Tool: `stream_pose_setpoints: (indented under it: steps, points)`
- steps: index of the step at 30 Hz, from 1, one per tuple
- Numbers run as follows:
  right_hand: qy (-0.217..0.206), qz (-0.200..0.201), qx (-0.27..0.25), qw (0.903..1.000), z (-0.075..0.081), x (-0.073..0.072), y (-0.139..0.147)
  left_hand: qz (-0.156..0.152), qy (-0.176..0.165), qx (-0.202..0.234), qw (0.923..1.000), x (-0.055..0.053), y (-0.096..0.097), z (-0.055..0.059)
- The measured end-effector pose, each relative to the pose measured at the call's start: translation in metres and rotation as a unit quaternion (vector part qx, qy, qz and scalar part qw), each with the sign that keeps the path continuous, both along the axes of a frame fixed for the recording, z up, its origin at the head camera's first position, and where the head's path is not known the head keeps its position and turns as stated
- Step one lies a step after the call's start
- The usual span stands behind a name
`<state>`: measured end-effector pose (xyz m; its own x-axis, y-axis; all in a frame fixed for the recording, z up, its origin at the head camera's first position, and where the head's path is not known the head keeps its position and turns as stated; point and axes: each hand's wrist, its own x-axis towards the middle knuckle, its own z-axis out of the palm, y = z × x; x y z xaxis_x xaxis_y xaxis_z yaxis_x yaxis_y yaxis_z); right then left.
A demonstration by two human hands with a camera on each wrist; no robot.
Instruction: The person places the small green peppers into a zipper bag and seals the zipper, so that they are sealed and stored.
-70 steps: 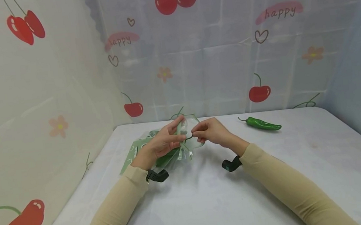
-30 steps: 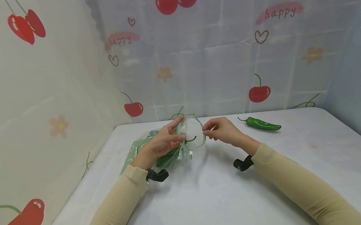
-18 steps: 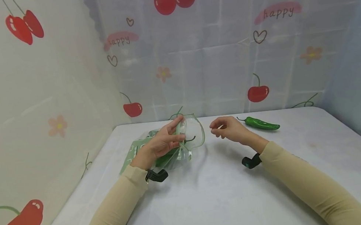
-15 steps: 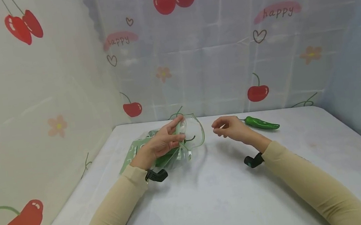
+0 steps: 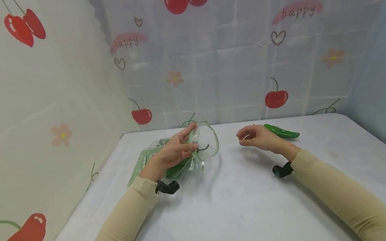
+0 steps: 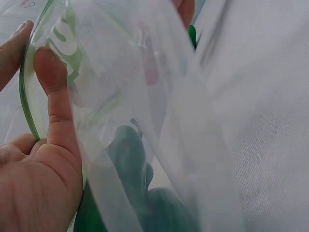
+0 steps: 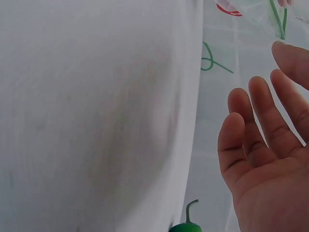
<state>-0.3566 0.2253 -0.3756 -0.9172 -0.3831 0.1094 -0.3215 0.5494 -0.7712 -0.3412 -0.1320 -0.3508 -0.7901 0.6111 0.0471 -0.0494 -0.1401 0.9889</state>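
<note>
Inside clear bag [image 5: 196,152], seemingly green peppers [image 6: 130,193]

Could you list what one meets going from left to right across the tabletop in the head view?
Left hand → clear plastic bag with green rim, held open by that hand, with green peppers inside → right hand, holding nothing → loose green chili pepper on the white table.

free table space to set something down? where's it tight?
Bare table: the wide near strip between both sleeves, and the right side beyond the loose green pepper. Crowded: back left, where the left hand grips the plastic bag. The right hand hovers by the loose pepper.
</note>
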Motion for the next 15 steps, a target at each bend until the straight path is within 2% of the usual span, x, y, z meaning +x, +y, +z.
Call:
stream_pose_setpoints:
  steps: [9, 15]
  points:
    - [-0.011, 0.014, 0.015, 0.9997, 0.004, -0.005, 0.025, 0.0, -0.002, -0.001, 1.0, 0.0, 0.0, 0.003]
    - [-0.012, 0.005, 0.02, 0.9997, 0.002, -0.013, 0.049, 0.004, -0.013, 0.006, 0.9999, -0.001, 0.0, 0.0]
